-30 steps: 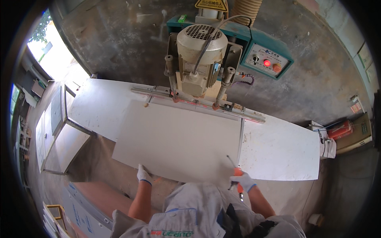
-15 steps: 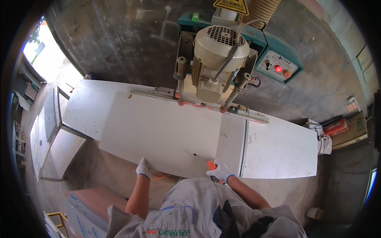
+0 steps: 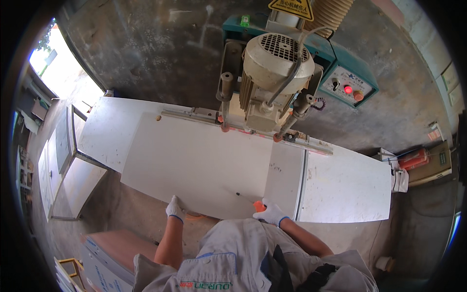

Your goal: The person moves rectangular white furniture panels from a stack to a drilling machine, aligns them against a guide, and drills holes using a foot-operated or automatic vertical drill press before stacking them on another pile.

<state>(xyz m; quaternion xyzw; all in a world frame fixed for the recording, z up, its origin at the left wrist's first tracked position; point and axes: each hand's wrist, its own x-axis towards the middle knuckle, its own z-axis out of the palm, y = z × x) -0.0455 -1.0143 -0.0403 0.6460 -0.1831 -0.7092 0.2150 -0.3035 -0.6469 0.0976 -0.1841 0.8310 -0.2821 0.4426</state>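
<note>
A large white board (image 3: 194, 151) lies on the white worktable in front of me. My left hand (image 3: 174, 208), in a white glove, grips its near edge, with the fingers partly hidden. My gloved right hand (image 3: 272, 212) is closed around an orange air blow gun (image 3: 260, 207) low over the near right part of the board. Its thin nozzle points left and away, ending in a dark tip (image 3: 238, 194). Beyond the board stands a drilling machine with a large pale motor (image 3: 275, 63), above a metal fence rail (image 3: 189, 116).
A teal control box (image 3: 350, 85) with a lit red button is at the machine's right. A metal track (image 3: 300, 185) crosses the table (image 3: 345, 185) right of the board. White cabinet-like panels (image 3: 61, 160) stand left. An orange hose (image 3: 193, 216) shows below the board's near edge.
The view has shifted slightly, so the machine appears a little farther right and lower. The blow gun's tip sits slightly closer to me. Both hands keep their holds.
</note>
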